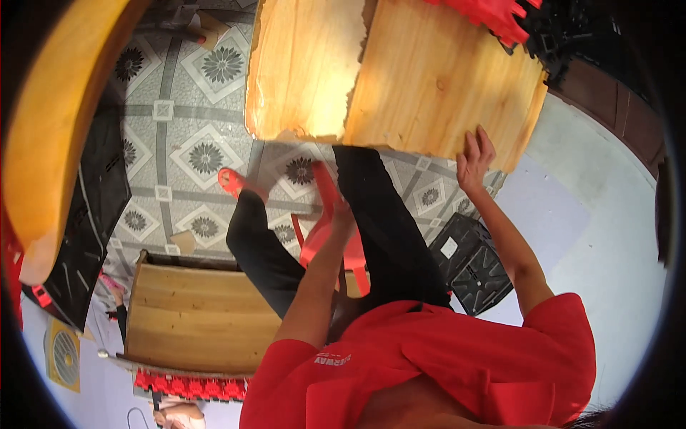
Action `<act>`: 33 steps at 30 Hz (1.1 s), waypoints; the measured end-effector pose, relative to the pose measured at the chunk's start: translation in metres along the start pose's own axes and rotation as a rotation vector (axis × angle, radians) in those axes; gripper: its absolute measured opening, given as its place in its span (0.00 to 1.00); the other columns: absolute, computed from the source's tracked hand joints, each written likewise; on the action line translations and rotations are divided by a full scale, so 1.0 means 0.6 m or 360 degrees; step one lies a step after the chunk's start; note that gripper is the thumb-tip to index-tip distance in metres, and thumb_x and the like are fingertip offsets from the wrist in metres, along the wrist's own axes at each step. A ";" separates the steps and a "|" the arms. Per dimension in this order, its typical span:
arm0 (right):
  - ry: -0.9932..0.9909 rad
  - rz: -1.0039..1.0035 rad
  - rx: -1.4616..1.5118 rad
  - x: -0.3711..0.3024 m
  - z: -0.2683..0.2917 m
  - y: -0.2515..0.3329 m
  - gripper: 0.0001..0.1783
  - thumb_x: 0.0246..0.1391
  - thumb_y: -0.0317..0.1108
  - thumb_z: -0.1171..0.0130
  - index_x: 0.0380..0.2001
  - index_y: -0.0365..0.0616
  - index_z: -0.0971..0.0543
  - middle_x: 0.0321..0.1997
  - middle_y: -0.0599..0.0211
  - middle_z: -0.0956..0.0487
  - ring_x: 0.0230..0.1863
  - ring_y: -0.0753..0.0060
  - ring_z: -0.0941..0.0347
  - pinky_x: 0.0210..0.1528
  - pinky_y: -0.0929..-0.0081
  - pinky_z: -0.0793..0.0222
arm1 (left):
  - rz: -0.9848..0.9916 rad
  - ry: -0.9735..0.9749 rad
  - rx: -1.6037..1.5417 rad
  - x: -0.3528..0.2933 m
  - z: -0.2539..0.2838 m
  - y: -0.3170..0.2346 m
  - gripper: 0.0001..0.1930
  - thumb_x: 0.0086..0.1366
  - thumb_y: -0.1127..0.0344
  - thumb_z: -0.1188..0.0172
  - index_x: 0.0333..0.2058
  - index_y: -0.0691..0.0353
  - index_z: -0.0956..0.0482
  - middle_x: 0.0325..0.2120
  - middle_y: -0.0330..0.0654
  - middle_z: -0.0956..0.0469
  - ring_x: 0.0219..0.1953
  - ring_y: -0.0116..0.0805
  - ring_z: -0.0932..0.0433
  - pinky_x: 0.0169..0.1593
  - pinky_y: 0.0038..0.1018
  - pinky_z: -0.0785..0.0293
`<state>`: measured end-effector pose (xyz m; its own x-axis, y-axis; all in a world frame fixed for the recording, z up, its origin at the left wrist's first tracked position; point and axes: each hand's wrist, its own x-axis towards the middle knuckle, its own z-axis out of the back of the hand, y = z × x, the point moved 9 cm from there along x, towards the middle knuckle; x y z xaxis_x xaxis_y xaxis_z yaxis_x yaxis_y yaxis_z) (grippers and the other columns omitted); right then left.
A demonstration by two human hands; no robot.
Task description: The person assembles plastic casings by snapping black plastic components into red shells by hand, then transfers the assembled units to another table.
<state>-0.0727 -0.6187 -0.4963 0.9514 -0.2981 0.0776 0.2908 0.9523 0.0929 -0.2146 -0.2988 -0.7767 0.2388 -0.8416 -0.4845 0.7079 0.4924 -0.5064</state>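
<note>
My left hand (343, 218) is down between my legs at a red plastic stool (325, 247). Its fingers appear closed round part of the stool, though they are slightly blurred. My right hand (475, 163) rests at the near edge of a wooden table (429, 93), fingers apart and lightly bent on the top, with nothing held. The tabletop's surface layer is chipped along its edge and along a seam. Red toothed plastic parts (493, 18) lie at the table's far side.
A second wooden table (200, 307) stands at lower left, with red parts (189, 385) along it. Black plastic crates (471, 264) sit right of my legs. A yellow curved wooden surface (53, 136) fills the left edge. Another person's arm (182, 415) shows at the bottom left. Patterned tiles (207, 154) cover the floor.
</note>
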 end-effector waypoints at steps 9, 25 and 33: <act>-0.0138 0.0056 -0.0074 -0.008 0.003 0.002 0.27 0.59 0.45 0.53 0.59 0.45 0.32 0.66 0.50 0.38 0.60 0.51 0.41 0.63 0.57 0.50 | -0.0292 0.0283 -0.0319 0.092 -0.156 0.022 0.26 0.53 0.58 0.41 0.53 0.52 0.23 0.52 0.47 0.25 0.60 0.53 0.34 0.61 0.62 0.46; -0.0585 0.0120 -0.0226 -0.014 0.048 0.028 0.22 0.53 0.45 0.47 0.51 0.51 0.24 0.60 0.61 0.29 0.48 0.60 0.31 0.51 0.63 0.36 | -0.0914 0.0722 0.0511 0.202 0.009 0.240 0.30 0.49 0.36 0.39 0.44 0.52 0.17 0.50 0.47 0.23 0.53 0.47 0.26 0.58 0.42 0.33; -0.0750 -0.0423 0.0959 0.118 0.100 -0.097 0.13 0.59 0.32 0.46 0.45 0.40 0.24 0.41 0.64 0.25 0.35 0.68 0.29 0.42 0.74 0.33 | -0.0569 0.0403 0.0636 0.092 0.281 0.121 0.33 0.52 0.44 0.35 0.49 0.64 0.23 0.48 0.52 0.24 0.55 0.52 0.28 0.57 0.40 0.32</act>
<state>-0.0281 -0.6993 -0.4369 0.6764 -0.6338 0.3751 0.2688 0.6866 0.6755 -0.0378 -0.3471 -0.7199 -0.1918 -0.8366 -0.5132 0.9225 0.0248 -0.3852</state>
